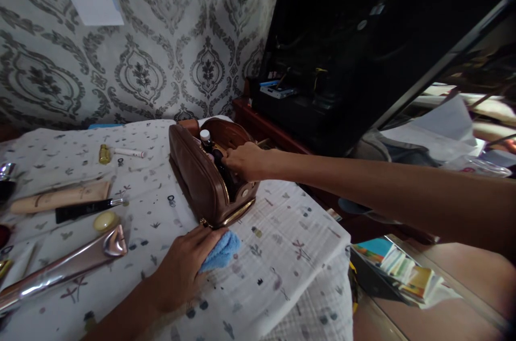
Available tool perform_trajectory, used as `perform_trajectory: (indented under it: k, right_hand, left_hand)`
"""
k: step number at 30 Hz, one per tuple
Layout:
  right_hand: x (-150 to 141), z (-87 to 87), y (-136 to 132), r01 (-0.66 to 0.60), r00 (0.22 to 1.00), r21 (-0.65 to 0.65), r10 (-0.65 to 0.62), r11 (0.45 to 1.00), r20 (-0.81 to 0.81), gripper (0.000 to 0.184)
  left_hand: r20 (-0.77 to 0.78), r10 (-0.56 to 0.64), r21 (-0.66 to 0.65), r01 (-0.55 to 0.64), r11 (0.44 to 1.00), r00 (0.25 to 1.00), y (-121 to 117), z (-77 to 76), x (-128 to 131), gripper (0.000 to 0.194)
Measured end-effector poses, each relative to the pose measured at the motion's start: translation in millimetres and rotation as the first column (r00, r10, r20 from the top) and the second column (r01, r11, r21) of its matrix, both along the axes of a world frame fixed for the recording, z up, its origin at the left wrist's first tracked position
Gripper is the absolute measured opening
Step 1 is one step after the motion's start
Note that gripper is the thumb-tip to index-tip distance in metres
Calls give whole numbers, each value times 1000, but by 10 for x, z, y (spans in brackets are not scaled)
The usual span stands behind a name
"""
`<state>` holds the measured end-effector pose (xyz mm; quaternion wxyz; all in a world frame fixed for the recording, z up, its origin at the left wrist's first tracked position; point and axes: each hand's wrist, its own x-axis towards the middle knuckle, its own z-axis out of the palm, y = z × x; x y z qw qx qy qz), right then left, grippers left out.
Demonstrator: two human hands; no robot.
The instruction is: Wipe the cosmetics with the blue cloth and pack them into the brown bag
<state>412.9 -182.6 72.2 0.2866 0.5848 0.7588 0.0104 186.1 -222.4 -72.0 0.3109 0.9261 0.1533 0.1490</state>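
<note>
A brown leather toiletry bag (193,174) stands unzipped on the patterned cloth, its gold zipper running round the opening. My right hand (245,162) reaches into the bag, fingers bent among dark items; what they grip, if anything, is hidden. Beside it inside the bag, a dark bottle with a white cap (205,137) pokes up. My left hand (187,260) rests at the bag's near end, closed on a blue cloth (223,251) that bunches out past the thumb. Its fingertips lie close against the bag's lower corner.
On the patterned cloth (298,217) at left lie a beige tube (64,196), a black tube (84,210), a shiny pink tube (68,268), a round yellowish item (105,220), a small gold-coloured bottle (104,154) and a white stick (129,153). A large black screen (342,51) stands behind.
</note>
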Motion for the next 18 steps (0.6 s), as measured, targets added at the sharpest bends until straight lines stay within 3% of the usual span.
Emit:
perform_trajectory:
  k: [18]
  right_hand:
    - [127, 33, -46, -230, 973, -21, 230, 973, -6, 38]
  left_hand:
    - [-19, -14, -2, 14, 1000, 1000, 18, -16, 0, 55]
